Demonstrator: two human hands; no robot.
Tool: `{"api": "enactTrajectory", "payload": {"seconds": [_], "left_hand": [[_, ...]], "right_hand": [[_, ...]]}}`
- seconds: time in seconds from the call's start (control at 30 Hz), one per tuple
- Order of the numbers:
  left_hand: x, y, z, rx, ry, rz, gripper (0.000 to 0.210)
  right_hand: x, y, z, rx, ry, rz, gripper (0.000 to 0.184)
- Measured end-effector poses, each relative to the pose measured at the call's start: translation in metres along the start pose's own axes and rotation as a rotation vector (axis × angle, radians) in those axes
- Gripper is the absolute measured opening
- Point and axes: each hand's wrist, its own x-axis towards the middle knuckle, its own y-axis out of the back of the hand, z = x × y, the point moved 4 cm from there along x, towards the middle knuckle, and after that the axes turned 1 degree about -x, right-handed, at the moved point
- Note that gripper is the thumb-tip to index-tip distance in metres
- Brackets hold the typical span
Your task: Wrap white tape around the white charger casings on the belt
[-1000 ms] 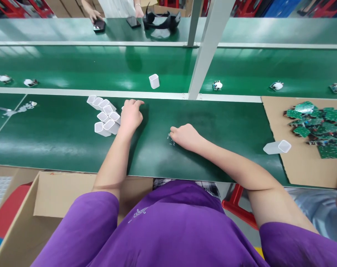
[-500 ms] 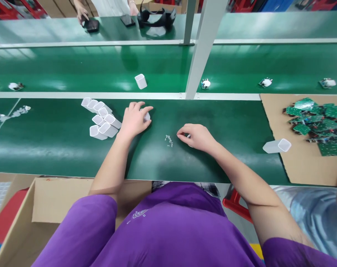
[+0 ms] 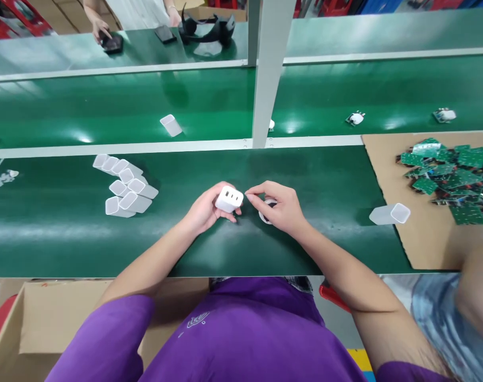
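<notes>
The left hand (image 3: 205, 208) has its fingers closed around a small white charger body (image 3: 229, 199), held just above the green surface (image 3: 66, 233) with its port face turned up; three dark slots show on that face, and no brand or lettering can be read on it. Just to the right of those fingers, the right hand (image 3: 280, 207) pinches thumb and forefinger together at a tiny piece too small to make out, almost touching the charger body, while its remaining fingers curl over a small white round part (image 3: 264, 214) lying on the surface beneath the palm. Well to the left of the left hand's fingers lies a cluster of empty white shells (image 3: 124, 185), open ends up and leftward. Well to the right of the right hand's fingers, one more white shell (image 3: 389, 214) lies on its side at the edge of a cardboard sheet (image 3: 428, 244), which carries a heap of green circuit boards (image 3: 448, 172); their markings are too small to read. Beyond the fingers, on the far belt, lies a single white shell (image 3: 171, 125). The purple shirt (image 3: 241, 339) bears a small pale emblem, not legible.
</notes>
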Motion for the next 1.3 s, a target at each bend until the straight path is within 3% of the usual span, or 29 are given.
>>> {"api": "enactTrajectory", "payload": {"seconds": [0.1,0.3,0.43,0.6,0.77,1.07,1.3], "left_hand": [[-0.005,-0.005,-0.007,0.002,-0.018,-0.08,0.022],[-0.009,0.0,-0.008,0.233,-0.181,0.036,0.017],[-0.01,0.001,-0.004,0.433,-0.318,0.036,0.021],[-0.012,0.004,0.0,0.625,-0.363,0.086,0.026],[-0.011,0.007,0.004,0.772,-0.435,0.1,0.028],[-0.01,0.008,0.006,0.957,-0.562,0.116,0.031],[-0.008,0.009,0.004,0.959,-0.451,0.128,0.033]], "right_hand": [[0.0,0.001,0.0,0.026,0.003,0.011,0.01],[-0.005,-0.005,-0.003,-0.012,0.129,0.032,0.011],[-0.012,-0.009,-0.002,-0.285,0.246,0.113,0.014],[-0.016,-0.014,-0.001,-0.563,0.377,0.15,0.024],[-0.014,-0.019,0.003,-0.719,0.353,0.094,0.034],[-0.013,-0.028,0.008,-0.796,0.275,-0.087,0.033],[-0.014,-0.028,0.012,-0.758,0.256,-0.091,0.029]]}}
